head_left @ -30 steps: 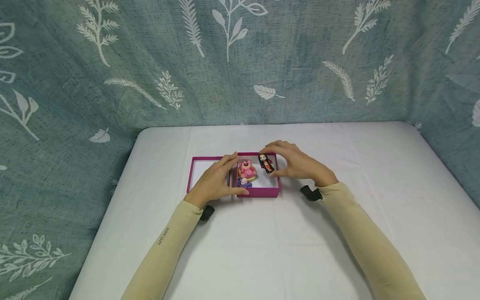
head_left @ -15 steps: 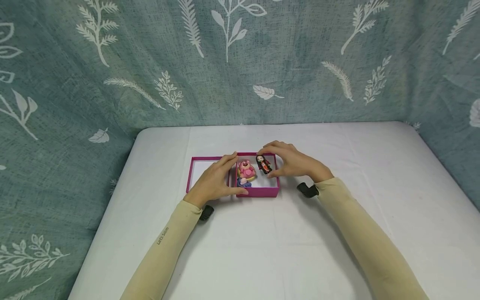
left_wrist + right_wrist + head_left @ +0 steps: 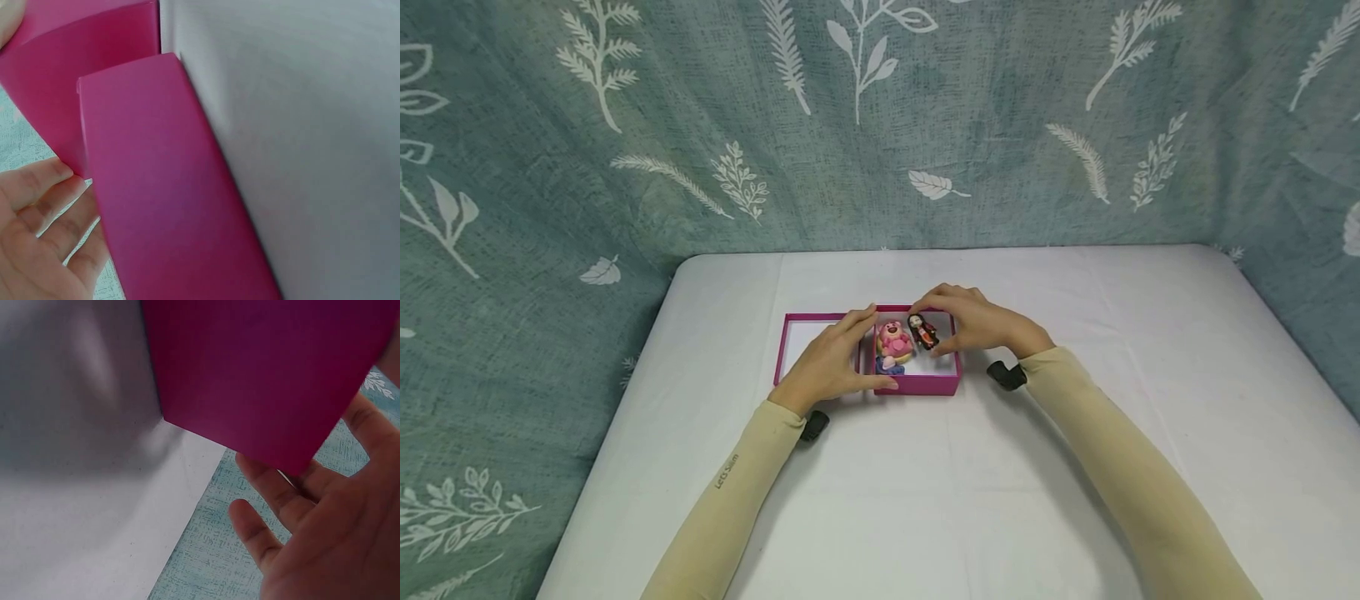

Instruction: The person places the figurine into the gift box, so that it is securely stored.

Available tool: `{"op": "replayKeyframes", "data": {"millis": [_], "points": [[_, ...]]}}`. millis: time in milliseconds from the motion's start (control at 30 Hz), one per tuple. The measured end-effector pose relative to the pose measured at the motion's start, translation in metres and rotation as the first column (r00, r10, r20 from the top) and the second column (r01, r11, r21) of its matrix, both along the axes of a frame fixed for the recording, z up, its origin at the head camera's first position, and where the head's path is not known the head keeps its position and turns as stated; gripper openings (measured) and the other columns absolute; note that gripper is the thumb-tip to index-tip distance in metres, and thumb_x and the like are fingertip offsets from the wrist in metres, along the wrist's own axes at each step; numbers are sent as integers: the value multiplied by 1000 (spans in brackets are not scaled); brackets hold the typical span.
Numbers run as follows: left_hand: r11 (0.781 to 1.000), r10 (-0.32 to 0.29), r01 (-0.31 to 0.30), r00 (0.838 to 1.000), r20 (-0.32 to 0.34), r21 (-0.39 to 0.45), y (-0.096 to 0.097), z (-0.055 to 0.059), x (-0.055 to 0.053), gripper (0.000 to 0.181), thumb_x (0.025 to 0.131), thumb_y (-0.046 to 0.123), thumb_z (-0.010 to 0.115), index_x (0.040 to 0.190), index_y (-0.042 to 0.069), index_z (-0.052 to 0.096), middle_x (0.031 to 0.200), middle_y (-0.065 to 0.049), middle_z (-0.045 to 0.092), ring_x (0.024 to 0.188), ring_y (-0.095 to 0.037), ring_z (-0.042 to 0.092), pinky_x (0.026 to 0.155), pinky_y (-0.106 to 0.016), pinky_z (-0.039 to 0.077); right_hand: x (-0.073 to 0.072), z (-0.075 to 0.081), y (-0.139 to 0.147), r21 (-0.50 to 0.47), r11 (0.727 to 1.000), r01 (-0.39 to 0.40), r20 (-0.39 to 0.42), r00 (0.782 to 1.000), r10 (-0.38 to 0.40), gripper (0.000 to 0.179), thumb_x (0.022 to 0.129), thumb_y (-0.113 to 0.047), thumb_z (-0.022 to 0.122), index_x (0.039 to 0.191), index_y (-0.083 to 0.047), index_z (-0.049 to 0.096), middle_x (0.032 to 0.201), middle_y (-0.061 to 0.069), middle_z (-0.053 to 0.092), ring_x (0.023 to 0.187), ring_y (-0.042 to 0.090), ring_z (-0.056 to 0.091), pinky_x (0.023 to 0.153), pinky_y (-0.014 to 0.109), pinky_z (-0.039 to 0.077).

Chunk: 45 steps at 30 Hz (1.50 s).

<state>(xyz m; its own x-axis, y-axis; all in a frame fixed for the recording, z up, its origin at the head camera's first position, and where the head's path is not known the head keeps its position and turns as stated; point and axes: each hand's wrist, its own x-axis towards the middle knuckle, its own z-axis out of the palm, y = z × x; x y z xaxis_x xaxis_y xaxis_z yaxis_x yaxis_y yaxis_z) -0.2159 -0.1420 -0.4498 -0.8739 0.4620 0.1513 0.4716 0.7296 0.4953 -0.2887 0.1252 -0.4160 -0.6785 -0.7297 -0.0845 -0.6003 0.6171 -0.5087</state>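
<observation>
In the head view, my left hand [image 3: 827,358] holds the left end of an open magenta box [image 3: 917,384], thumb at the near wall and fingertips at the far corner. A pink bear figurine [image 3: 894,340] lies inside on the left, with a small blue-and-purple figurine [image 3: 889,366] below it, partly hidden by the wall. My right hand [image 3: 981,321] reaches over the box's right side. Between its thumb and forefinger it pinches a long-haired doll figurine [image 3: 923,332], tilted beside the bear. The box's outer wall [image 3: 269,375] fills the top of the right wrist view.
A shallow magenta lid [image 3: 780,350] with a white inside lies left of the box, partly behind my left hand; its side [image 3: 162,187] is large in the left wrist view. White cloth covers the table [image 3: 880,517]. A green leaf-patterned curtain [image 3: 880,167] stands behind.
My right hand has moved slightly left with the doll figurine, bringing it closer to the bear. The left hand, box and lid stay where they were.
</observation>
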Motion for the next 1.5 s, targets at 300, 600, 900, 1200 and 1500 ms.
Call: {"op": "replayKeyframes", "data": {"millis": [300, 600, 900, 1200, 1500], "points": [[1000, 4, -4, 1000, 3, -3, 1, 0, 0, 107, 69, 73, 72, 152, 14, 37, 160, 4, 30, 139, -26, 43, 110, -47, 42, 0, -2, -2, 30, 999, -18, 9, 1000, 17, 68, 78, -31, 84, 138, -21, 54, 141, 10, 48, 133, 29, 40, 109, 61, 23], [1000, 2, -2, 1000, -1, -1, 0, -1, 0, 107, 69, 73, 72, 152, 14, 37, 160, 3, 30, 139, -26, 42, 110, -46, 42, 0, -3, -5, 66, 997, -26, 7, 1000, 26, 68, 78, -31, 84, 138, -23, 54, 141, 9, 47, 133, 28, 41, 109, 62, 23], [1000, 0, 0, 1000, 0, 6, 0, 0, 1, 107, 71, 72, 72, 152, 12, 37, 160, 1, 30, 139, -27, 43, 110, -47, 42, 2, -1, -8, 104, 995, -15, -1, 1000, 15, 67, 78, -30, 83, 138, -24, 54, 144, 8, 46, 137, 29, 39, 110, 63, 23], [1000, -7, 7, 1000, 0, 1, 0, -1, 1, 108, 70, 72, 72, 152, 11, 36, 160, -2, 30, 139, -28, 42, 110, -46, 41, 4, 1, -10, 140, 990, -5, 3, 1000, 4, 69, 77, -28, 84, 139, -26, 53, 144, 7, 46, 137, 29, 39, 111, 61, 23], [1000, -9, 9, 1000, 1, 0, 0, -1, 1, 108, 71, 71, 72, 152, 10, 35, 160, -2, 30, 140, -28, 41, 110, -47, 42, 5, 1, -12, 184, 983, 6, -16, 1000, -3, 69, 75, -30, 86, 137, -25, 56, 142, 8, 48, 135, 30, 42, 110, 61, 26]]}}
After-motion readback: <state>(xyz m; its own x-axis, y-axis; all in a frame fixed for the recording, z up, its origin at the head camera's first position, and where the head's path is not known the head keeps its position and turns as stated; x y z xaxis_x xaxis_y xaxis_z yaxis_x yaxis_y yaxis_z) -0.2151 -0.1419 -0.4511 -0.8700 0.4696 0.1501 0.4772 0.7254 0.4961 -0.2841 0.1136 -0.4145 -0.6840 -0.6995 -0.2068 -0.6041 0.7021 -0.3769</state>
